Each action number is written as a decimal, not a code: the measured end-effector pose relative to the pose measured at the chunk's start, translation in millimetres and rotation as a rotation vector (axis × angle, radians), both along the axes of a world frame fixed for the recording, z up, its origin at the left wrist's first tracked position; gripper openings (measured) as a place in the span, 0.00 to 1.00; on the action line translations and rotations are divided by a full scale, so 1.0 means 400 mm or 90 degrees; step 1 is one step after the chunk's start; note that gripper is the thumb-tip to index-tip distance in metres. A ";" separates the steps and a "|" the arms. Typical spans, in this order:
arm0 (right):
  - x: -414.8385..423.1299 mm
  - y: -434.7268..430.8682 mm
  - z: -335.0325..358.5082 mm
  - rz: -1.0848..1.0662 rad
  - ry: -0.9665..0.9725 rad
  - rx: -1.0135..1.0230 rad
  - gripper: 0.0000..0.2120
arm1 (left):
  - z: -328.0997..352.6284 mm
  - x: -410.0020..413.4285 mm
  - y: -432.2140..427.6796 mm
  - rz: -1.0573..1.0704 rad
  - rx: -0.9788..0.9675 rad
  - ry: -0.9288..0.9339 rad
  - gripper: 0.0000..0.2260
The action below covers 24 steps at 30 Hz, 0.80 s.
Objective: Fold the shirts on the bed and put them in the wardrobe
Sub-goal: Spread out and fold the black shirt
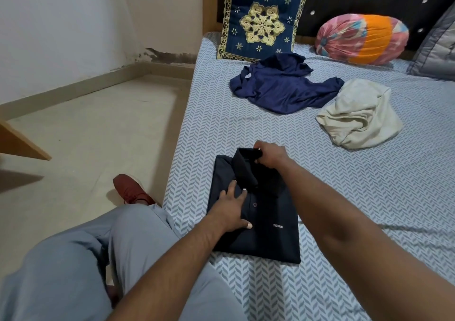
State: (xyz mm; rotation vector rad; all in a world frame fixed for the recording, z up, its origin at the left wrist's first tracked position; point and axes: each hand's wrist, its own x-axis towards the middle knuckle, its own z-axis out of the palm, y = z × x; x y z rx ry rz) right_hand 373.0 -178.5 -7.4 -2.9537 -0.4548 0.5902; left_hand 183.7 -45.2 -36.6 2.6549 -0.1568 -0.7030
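A folded black polo shirt lies near the left edge of the bed, collar pointing toward the headboard. My left hand rests flat on its front beside the button placket, fingers spread. At the collar's far end, my right hand pinches the fabric. Farther up the bed a crumpled navy blue shirt lies unfolded. To its right sits a crumpled cream shirt. The wardrobe is out of view.
A blue embroidered cushion and a pink-orange bolster lean against the dark headboard. A grey pillow is at the far right. Bare floor lies left of the bed, with a wooden corner and my red shoe.
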 end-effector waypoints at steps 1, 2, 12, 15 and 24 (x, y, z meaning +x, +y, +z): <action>-0.007 0.004 -0.007 -0.009 -0.016 0.000 0.20 | 0.002 0.002 0.001 0.005 -0.003 0.003 0.48; -0.017 0.005 -0.009 -0.014 -0.042 0.009 0.24 | 0.004 0.003 0.002 0.009 -0.005 0.005 0.49; -0.088 -0.032 -0.012 -0.043 -0.014 0.035 0.11 | 0.029 0.075 0.051 0.075 0.084 -0.270 0.27; -0.096 -0.019 -0.041 -0.016 -0.049 0.040 0.11 | 0.005 0.095 0.077 0.049 0.118 -0.210 0.39; -0.299 -0.162 -0.058 -0.232 -0.295 0.361 0.13 | 0.005 0.056 0.100 0.120 0.065 -0.157 0.40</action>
